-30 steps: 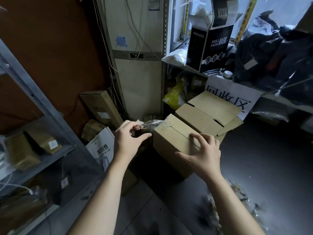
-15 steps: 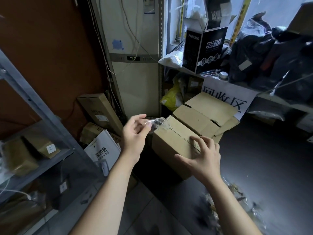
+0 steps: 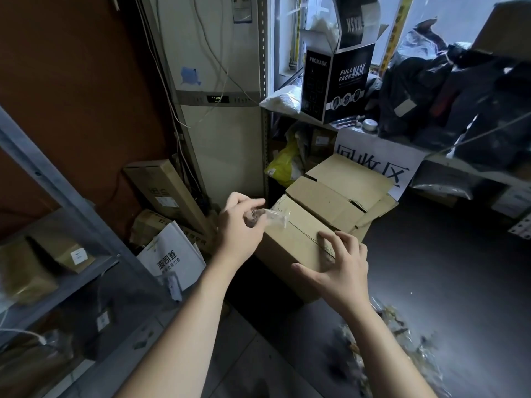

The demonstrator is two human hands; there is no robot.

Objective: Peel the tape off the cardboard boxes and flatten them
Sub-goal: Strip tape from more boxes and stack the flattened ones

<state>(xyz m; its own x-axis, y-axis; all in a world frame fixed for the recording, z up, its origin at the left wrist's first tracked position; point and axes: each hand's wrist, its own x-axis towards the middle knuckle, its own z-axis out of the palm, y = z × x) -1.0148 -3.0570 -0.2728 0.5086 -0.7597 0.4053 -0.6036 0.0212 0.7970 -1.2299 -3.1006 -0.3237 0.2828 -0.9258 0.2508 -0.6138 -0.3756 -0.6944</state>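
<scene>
At the edge of the dark worktop [image 3: 459, 282], the cardboard box [image 3: 296, 239] is sitting closed, seam upward. Peeling is probably going best with a low, steady pull along that seam while the box is being held down. The right hand [image 3: 342, 271] is bracing it, spread fingers pressing on top, clasping nothing. The left hand [image 3: 238, 225] is pinching the crumpled clear tape [image 3: 273, 221] at the box's far-left edge
</scene>
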